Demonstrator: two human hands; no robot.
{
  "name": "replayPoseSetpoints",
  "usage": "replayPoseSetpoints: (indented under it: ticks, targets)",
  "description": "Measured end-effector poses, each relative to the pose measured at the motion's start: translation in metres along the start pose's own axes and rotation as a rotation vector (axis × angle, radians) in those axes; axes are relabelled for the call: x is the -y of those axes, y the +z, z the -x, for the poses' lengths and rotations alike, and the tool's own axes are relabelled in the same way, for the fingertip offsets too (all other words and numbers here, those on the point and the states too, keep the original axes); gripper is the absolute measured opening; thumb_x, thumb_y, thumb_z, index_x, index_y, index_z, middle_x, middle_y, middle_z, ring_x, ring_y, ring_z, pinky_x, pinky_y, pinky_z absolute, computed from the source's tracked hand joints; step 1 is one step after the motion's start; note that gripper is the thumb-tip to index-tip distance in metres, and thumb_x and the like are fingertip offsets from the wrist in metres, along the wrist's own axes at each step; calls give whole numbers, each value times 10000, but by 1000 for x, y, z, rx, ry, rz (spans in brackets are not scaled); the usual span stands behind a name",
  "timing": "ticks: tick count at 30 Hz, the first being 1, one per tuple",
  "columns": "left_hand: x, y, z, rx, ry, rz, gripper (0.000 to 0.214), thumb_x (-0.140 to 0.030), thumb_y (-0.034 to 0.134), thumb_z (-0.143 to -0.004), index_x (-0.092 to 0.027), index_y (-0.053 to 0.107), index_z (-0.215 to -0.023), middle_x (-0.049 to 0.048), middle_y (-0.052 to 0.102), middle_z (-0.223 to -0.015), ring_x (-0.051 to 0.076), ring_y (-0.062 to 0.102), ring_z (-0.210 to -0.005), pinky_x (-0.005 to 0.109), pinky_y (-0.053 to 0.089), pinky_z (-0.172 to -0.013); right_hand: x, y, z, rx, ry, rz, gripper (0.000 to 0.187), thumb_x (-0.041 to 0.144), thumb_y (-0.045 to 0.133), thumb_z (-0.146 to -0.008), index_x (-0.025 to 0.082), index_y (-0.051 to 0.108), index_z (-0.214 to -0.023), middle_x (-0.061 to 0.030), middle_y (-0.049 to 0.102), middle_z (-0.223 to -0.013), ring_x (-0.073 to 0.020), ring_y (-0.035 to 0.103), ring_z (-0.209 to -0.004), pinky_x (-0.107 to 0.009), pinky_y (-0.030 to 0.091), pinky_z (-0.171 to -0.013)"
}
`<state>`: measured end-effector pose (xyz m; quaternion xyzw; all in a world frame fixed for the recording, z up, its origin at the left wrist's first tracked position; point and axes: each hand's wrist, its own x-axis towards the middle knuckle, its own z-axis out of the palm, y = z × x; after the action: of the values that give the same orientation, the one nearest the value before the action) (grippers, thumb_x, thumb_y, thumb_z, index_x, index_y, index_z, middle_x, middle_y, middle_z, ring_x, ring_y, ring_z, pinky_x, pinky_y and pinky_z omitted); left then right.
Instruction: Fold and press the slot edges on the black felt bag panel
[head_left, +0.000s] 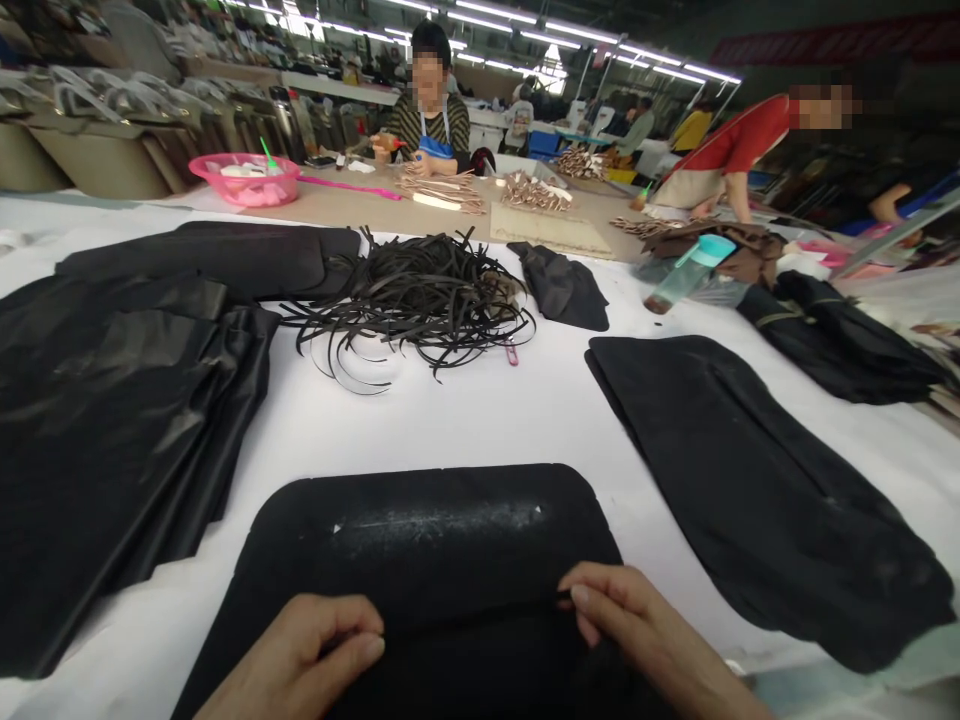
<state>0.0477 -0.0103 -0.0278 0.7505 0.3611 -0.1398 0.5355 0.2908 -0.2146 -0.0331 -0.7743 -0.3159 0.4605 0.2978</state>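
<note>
A black panel (pixel 442 520) with rounded corners lies flat before me, with two small white triangular marks and a whitish scuffed band near its far edge. Over it, my right hand (pixel 615 605) pinches a thin black strip (pixel 469 618), whose end pokes out past the fingertips. The strip runs across to my left hand (pixel 322 640), where thumb and fingers are closed on its other end. Black on black, its outline is hard to make out. Farther back sits a tangled heap of black strips (pixel 420 290).
Black sheets (pixel 112 420) are piled at left, and stacked black panels (pixel 750 470) lie at right. A turquoise-lidded bottle (pixel 690 272) lies beyond them. Across the table are a pink basket (pixel 244 180), a seated person (pixel 431 110) and a leaning person in red (pixel 750 145).
</note>
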Motion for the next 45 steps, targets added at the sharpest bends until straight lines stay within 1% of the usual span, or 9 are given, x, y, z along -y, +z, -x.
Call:
replayPoseSetpoints:
  ticks: [3, 7, 10, 13, 17, 25, 34, 39, 45]
  targets:
    - [21, -14, -10, -7, 19, 18, 364, -496, 431, -774, -202, 575, -616, -25, 462, -565, 138, 439, -570, 205, 360, -513, -9, -1, -16, -87, 19, -47, 258, 346, 432, -829, 188, 514, -643, 28, 518, -572, -119, 460, -568, -236, 344, -579]
    - [57, -24, -21, -185, 3, 64, 351, -531, 479, -753, -210, 574, -646, -37, 468, -548, 121, 409, -509, 202, 346, -482, -11, 0, -33, -192, 55, -165, 159, 323, 488, -771, 203, 482, -667, 39, 516, -533, -127, 477, -523, -242, 364, -544]
    - [69, -28, -28, -278, -34, 98, 329, -542, 506, -735, -226, 599, -736, -37, 524, -573, 125, 424, -497, 209, 354, -471, -10, 1, -42, -289, 39, -33, 191, 310, 477, -775, 201, 494, -620, 30, 512, -538, -131, 476, -544, -252, 355, -564]
    - [68, -31, -33, -297, -47, 105, 364, -575, 491, -717, -227, 597, -723, -25, 567, -601, 134, 461, -513, 216, 368, -479, -8, 1, -47, -350, 30, 122, 243, 292, 416, -816, 204, 512, -611, 25, 524, -562, -131, 472, -566, -254, 337, -578]
    - [62, -33, -38, -330, -100, 94, 407, -615, 486, -676, -218, 574, -661, -30, 524, -529, 122, 435, -465, 216, 319, -440, -2, 4, -50, -397, 85, 222, 239, 289, 415, -831, 213, 504, -622, 29, 549, -581, -136, 490, -584, -248, 311, -547]
    - [59, -33, -44, -376, -156, 175, 417, -630, 536, -588, -214, 530, -628, -50, 491, -500, 95, 376, -378, 214, 277, -379, -4, 7, -56, -404, 143, 200, 212, 312, 461, -817, 211, 470, -631, 36, 556, -567, -132, 528, -575, -239, 333, -544]
    - [51, -36, -40, -320, -136, 190, 380, -585, 515, -681, -206, 522, -654, -74, 384, -432, 88, 356, -369, 187, 245, -362, -4, 7, -60, -398, 130, 222, 240, 361, 452, -821, 216, 443, -631, 38, 498, -538, -133, 494, -556, -239, 322, -513]
    - [43, -35, -38, -347, -104, 236, 326, -508, 503, -737, -188, 503, -673, -65, 454, -522, 68, 368, -373, 171, 211, -343, -12, 7, -62, -368, 121, 263, 268, 396, 437, -819, 224, 413, -615, 44, 459, -519, -133, 453, -532, -247, 290, -494]
    - [40, -33, -37, -382, -61, 292, 222, -374, 464, -796, -183, 486, -686, -69, 468, -512, 68, 395, -360, 169, 233, -341, -27, 4, -67, -319, 96, 226, 312, 467, 457, -790, 233, 389, -595, 48, 427, -485, -135, 424, -495, -250, 292, -478]
